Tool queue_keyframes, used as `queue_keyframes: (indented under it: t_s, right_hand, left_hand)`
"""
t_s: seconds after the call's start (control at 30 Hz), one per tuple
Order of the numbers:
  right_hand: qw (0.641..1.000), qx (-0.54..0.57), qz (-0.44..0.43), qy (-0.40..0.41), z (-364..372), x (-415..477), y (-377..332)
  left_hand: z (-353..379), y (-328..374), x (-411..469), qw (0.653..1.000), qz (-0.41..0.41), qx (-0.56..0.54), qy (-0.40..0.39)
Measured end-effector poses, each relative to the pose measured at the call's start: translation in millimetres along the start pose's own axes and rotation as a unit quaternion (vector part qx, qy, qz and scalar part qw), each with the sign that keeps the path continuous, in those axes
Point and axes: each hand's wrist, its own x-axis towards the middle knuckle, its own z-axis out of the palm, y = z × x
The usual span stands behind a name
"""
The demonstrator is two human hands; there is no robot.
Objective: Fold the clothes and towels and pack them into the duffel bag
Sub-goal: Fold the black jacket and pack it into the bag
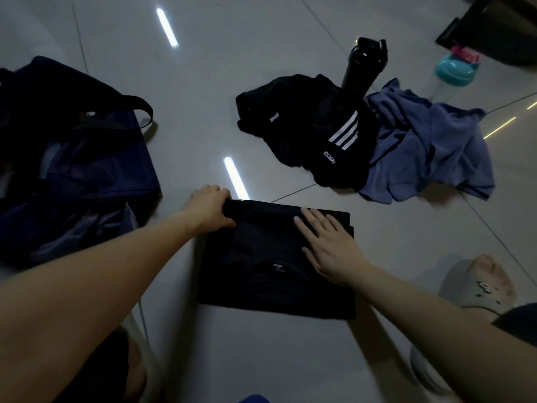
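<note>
Shirt [261,257] nearly folded, I judged; rest waiting.
Right of the bag [72,170], my left hand [207,209] gripped the shirt's corner; right hand [328,245] lay spread on it; shorts [305,132] and towel [430,152] sat crumpled farther right.

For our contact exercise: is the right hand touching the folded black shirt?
Touching. The head view shows the right hand lying flat on the folded black shirt, fingers straight.

Grey tiled floor [261,68] bearing a folded black shirt [255,245]; left of it, a navy duffel bag [87,175]; beyond it to the right, black shorts [302,126], blue towel [430,152], black bottle [359,71].
</note>
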Motion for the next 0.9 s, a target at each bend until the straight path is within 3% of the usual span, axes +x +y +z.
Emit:
queue_keyframes:
  t_s: [0.13,0.27,0.4,0.5,0.6,0.67,0.77,0.83,0.9]
  right_hand:
    - [0.998,0.007,0.03,-0.06,12,0,11]
    - [1.0,0.014,0.017,0.009,-4,23,15]
    - [0.998,0.024,-0.01,0.065,-25,44,-13]
    - [0.992,0.118,-0.006,0.039,-27,44,-43]
    - [0.935,0.322,0.146,0.012,-28,42,-67]
    - [0.92,0.347,0.184,-0.001,-27,44,-72]
    - [0.896,0.384,0.209,-0.083,-38,57,-74]
    - [0.845,0.461,0.237,-0.132,-50,66,-73]
    - [0.763,0.564,0.267,-0.167,-65,69,-65]
  left_hand:
    - [0,3,7,0.989,-0.081,-0.116,-0.05]
    - [-2,5,7,0.966,-0.098,-0.229,-0.072]
    - [-18,9,-4,0.9,-0.162,-0.391,-0.101]
    - [-18,8,-19,0.877,-0.197,-0.388,-0.204]
    - [-3,10,-38,0.886,-0.208,-0.3,-0.285]
    - [3,14,-48,0.888,-0.219,-0.281,-0.29]
    - [-6,22,-58,0.895,-0.218,-0.291,-0.259]
    - [-21,33,-63,0.904,-0.191,-0.299,-0.237]
    - [-39,49,-69,0.925,-0.149,-0.289,-0.197]
